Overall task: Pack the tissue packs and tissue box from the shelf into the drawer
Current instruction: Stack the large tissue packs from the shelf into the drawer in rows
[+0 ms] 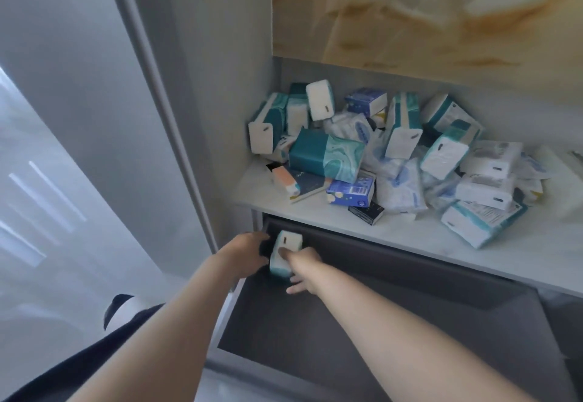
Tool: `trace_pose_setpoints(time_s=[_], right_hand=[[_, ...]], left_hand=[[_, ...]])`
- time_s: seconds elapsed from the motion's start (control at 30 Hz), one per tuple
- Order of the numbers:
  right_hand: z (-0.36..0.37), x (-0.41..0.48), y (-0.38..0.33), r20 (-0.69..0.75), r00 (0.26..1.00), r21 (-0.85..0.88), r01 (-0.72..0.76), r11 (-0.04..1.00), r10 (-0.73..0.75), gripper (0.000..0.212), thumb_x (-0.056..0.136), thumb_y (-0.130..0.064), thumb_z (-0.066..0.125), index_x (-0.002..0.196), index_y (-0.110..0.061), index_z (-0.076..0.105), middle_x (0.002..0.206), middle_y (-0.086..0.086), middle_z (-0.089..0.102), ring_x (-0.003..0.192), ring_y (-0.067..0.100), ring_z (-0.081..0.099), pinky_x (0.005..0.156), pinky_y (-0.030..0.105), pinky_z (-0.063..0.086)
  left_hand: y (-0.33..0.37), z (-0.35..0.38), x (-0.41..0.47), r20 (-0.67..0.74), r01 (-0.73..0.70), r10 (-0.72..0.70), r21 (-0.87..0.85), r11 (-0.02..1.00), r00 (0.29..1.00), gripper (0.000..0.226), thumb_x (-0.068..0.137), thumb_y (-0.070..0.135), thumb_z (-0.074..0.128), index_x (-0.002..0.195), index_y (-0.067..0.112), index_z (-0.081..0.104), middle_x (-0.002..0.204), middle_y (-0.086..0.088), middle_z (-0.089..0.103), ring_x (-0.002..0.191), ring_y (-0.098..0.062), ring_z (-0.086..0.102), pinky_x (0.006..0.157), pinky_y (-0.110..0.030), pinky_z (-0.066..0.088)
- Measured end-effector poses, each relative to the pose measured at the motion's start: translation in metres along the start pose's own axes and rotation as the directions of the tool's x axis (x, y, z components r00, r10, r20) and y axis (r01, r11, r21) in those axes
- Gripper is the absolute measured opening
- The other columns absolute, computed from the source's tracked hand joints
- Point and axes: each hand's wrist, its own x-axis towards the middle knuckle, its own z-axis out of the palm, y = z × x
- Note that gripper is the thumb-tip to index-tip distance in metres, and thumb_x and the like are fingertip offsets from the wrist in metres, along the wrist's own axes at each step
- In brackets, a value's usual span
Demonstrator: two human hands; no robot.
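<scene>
1. I have one pack standing on end at the drawer's far-left corner, just under the shelf's front edge.
2. My right hand pinches the pack: the thumb lies on its white face and the fingers reach beneath it.
3. My left hand is against the pack's left side. Its fingers sit in shadow behind the pack, so I cannot tell whether they curl round it or lie flat.
4. The step in hand, as I judge it, is seating this first pack. I would push it square into the corner, touching the far and left walls, so that later rows line up against it.
5. The pack looks soft, so I would grip lightly and let the left hand steady it upright while the right thumb lets go.
6. The rest of the drawer floor that I can see is bare and dark.
7. The pile covers the shelf from its far-left corner across to the right, and a blue box lies near the front edge. Nearly all of the task remains.
8. I would work from the pile's near side, so nothing slides off the front edge.
</scene>
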Motion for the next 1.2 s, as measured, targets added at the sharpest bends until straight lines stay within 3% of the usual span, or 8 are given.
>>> trace_pose_setpoints(time_s=[0.3, 0.47, 0.63, 0.77, 0.93, 1.0, 1.13, 1.2], right_hand=[[0.013, 0.033, 0.009, -0.068, 0.976, -0.079, 0.201, 0.976, -0.206, 0.041, 0.087, -0.021, 0.05, 0.128, -0.028, 0.054, 0.119, 0.0, 0.066, 0.103, 0.023, 0.064, 0.087, 0.043, 0.059], [-0.001, 0.027, 0.014, 0.122, 0.942, -0.224, 0.334, 0.916, -0.313, 0.059, 0.086, -0.01, 0.05, 0.139, -0.037, 0.05, 0.128, -0.005, 0.064, 0.112, 0.02, 0.061, 0.082, 0.03, 0.053], [-0.042, 0.003, 0.002, 0.148, 0.898, -0.53, 0.426, 0.734, -0.414, 0.054, 0.092, -0.008, 0.054, 0.145, -0.02, 0.049, 0.14, 0.0, 0.057, 0.128, 0.02, 0.054, 0.104, 0.028, 0.044], [-0.074, -0.021, -0.021, 0.021, 0.658, -0.647, 0.583, 0.491, -0.753, 0.028, 0.093, -0.013, 0.052, 0.107, -0.027, 0.072, 0.111, -0.01, 0.071, 0.103, 0.012, 0.063, 0.082, 0.026, 0.049], [-0.113, -0.03, -0.07, -0.12, 0.188, -0.805, 0.556, 0.206, -0.975, 0.029, 0.077, -0.004, 0.065, 0.101, -0.018, 0.068, 0.107, 0.002, 0.06, 0.1, 0.025, 0.058, 0.072, 0.031, 0.045], [-0.127, -0.022, -0.091, -0.15, 0.234, -0.86, 0.449, 0.243, -0.961, 0.054, 0.071, -0.01, 0.071, 0.124, -0.017, 0.059, 0.127, 0.011, 0.05, 0.119, 0.033, 0.049, 0.094, 0.041, 0.046], [-0.15, -0.006, -0.12, -0.176, 0.628, -0.904, 0.202, 0.377, -0.758, 0.1, 0.074, -0.03, 0.074, 0.154, -0.03, 0.015, 0.162, 0.012, 0.01, 0.149, 0.035, 0.009, 0.116, 0.05, 0.021], [-0.156, 0.001, -0.126, -0.15, 0.654, -0.91, 0.201, 0.361, -0.741, 0.096, 0.072, -0.026, 0.075, 0.15, -0.03, 0.021, 0.158, 0.009, 0.023, 0.148, 0.031, 0.015, 0.114, 0.051, 0.022]], left_hand=[[-0.006, 0.027, 0.007, -0.219, -0.123, 0.158, 0.164, 0.979, 0.963, 0.056, 0.091, 0.019, 0.059, 0.144, 0.029, 0.043, 0.142, -0.002, 0.038, 0.127, -0.026, 0.041, 0.1, -0.04, 0.044], [0.002, 0.021, 0.008, -0.111, -0.117, 0.146, 0.24, 0.964, 0.983, 0.06, 0.09, 0.019, 0.057, 0.146, 0.031, 0.038, 0.145, -0.001, 0.034, 0.13, -0.025, 0.039, 0.102, -0.039, 0.041], [0.025, 0.001, 0.013, 0.005, -0.051, 0.052, 0.292, 0.955, 0.999, 0.054, 0.094, 0.03, 0.056, 0.145, 0.031, 0.04, 0.151, -0.004, 0.032, 0.137, -0.026, 0.033, 0.109, -0.041, 0.037], [0.054, -0.022, 0.012, -0.182, -0.041, 0.096, 0.286, 0.957, 0.979, 0.033, 0.094, 0.033, 0.051, 0.126, 0.033, 0.057, 0.132, 0.002, 0.056, 0.117, -0.021, 0.055, 0.093, -0.033, 0.045], [0.095, -0.064, 0.021, -0.586, -0.27, 0.291, 0.125, 0.955, 0.756, 0.023, 0.088, 0.022, 0.057, 0.109, 0.02, 0.064, 0.107, -0.002, 0.064, 0.093, -0.027, 0.061, 0.071, -0.032, 0.049], [0.102, -0.074, 0.031, -0.613, -0.347, 0.33, 0.096, 0.933, 0.718, 0.034, 0.086, 0.017, 0.06, 0.12, 0.016, 0.062, 0.117, -0.007, 0.06, 0.103, -0.029, 0.057, 0.077, -0.036, 0.05], [0.098, -0.074, 0.056, -0.44, -0.354, 0.327, 0.021, 0.935, 0.836, 0.066, 0.088, 0.026, 0.066, 0.147, 0.019, 0.039, 0.147, -0.01, 0.037, 0.133, -0.03, 0.037, 0.107, -0.041, 0.038], [0.092, -0.069, 0.067, -0.393, -0.333, 0.331, 0.065, 0.941, 0.858, 0.073, 0.087, 0.035, 0.066, 0.151, 0.023, 0.032, 0.154, -0.009, 0.027, 0.14, -0.031, 0.029, 0.111, -0.045, 0.035]])
